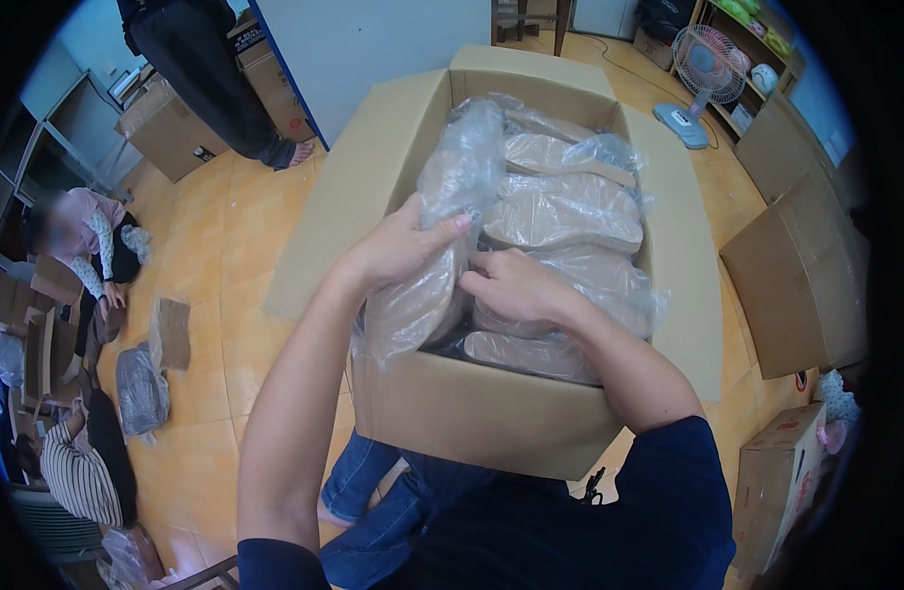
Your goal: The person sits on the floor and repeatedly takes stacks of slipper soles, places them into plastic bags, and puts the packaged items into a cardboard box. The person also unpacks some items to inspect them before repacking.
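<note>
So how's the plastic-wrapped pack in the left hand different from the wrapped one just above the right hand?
The left pack runs front to back; the right pack lies crosswise. The left hand holds and partly covers the left pack, while no hand covers the right pack. Both look brownish through clear plastic.

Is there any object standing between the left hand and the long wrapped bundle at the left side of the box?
No, nothing visible: the left hand already touches the long wrapped bundle. The right hand is at the bundle's right, not between them.
</note>
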